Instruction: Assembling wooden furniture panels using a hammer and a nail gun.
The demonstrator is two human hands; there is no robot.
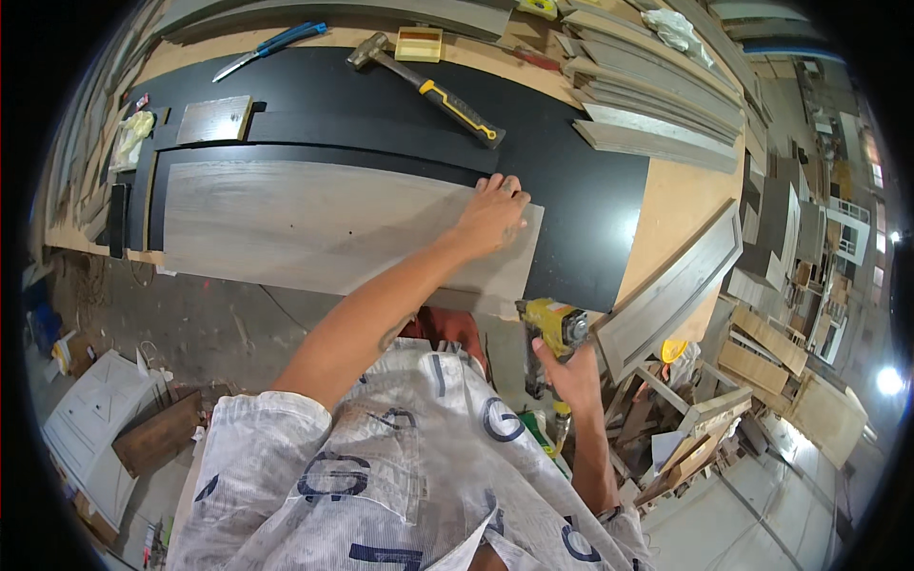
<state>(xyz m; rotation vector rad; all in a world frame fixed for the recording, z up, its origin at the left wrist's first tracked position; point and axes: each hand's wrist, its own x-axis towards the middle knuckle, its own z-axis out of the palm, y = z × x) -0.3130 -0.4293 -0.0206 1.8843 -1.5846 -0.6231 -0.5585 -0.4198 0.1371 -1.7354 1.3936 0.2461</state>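
Note:
A long grey wood-grain panel [333, 224] lies along the near side of the workbench, with two small dark holes near its middle. My left hand [495, 211] is on its right part, the fingers bent over the far edge. My right hand [569, 373] is closed round the handle of a yellow and black nail gun [554, 325], held by the panel's near right corner. Whether its nose touches the panel I cannot tell. A hose [562, 423] runs down from the tool's handle. Under the panel is a black board [590, 228].
A hammer [428, 88], a blue-handled knife [271, 49] and a yellow box [419, 44] lie on the far side. Grey boards [657, 105] are stacked at the far right. A framed grey panel [671, 290] leans at the bench's right edge. A small block [215, 120] sits far left.

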